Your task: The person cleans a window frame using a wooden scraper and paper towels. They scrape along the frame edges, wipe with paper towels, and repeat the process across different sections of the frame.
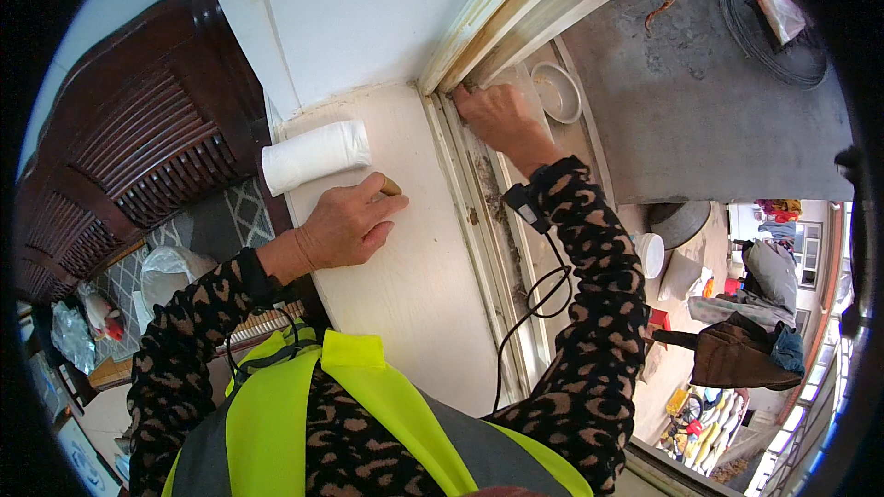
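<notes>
My left hand [345,224] is over the pale windowsill [407,317], fingers curled around a small brown object [391,186], perhaps a wooden handle; most of it is hidden. Just beyond that hand, a white roll [316,155] of paper or thin plastic lies on its side along the sill's inner edge. My right hand [501,117] reaches into the far corner of the window track [483,193], its fingertips low against the frame [483,34]. Whether it pinches anything there is hidden. Dark dirt lines the track.
A black cable with a small box [526,207] hangs by my right sleeve. Outside the track stands a whitish bowl [556,92]. A wire coil [773,27] lies on the grey slab beyond. To the left are a dark wooden bench [159,131] and a bag-lined bin [173,269].
</notes>
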Tool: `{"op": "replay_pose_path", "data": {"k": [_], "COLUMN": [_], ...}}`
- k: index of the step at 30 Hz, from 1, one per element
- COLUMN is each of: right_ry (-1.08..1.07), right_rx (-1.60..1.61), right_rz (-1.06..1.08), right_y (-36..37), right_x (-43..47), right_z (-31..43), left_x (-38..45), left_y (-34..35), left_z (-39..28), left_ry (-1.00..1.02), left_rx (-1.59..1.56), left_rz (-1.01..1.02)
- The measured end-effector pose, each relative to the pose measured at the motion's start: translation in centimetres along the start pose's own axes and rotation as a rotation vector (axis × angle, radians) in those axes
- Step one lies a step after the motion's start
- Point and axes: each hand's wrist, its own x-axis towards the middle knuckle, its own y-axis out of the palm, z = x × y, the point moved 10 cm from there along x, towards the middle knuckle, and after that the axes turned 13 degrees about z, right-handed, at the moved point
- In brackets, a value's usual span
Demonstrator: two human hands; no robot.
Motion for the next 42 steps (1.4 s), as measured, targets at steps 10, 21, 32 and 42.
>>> {"op": "replay_pose_path", "data": {"k": [10,21,32,42], "right_ry": [0.15,0.248,0.172,0.159], "right_rx": [0.412,0.791,0.262,0.511], "right_rz": [0.039,-0.341,-0.129,-0.106], "right_y": [1.0,-1.6,0.9,0.9], "right_x": [-1.0,-7.5,-1.8,-2.8], "right_z": [-1.0,-3.1,-0.4,-1.2], "left_x": [-0.3,-0.2,0.0,-0.1], "left_y": [-0.3,-0.1,-0.2,-0.3], "left_z": [-0.2,-0.4,-0.1,0.3], "left_ry": [0.032,-0.001,-0.031,-0.03], "left_rx": [0.022,0.062,0.025,0.002], "left_rz": [-0.032,-0.007,-0.002,-0.018]}}
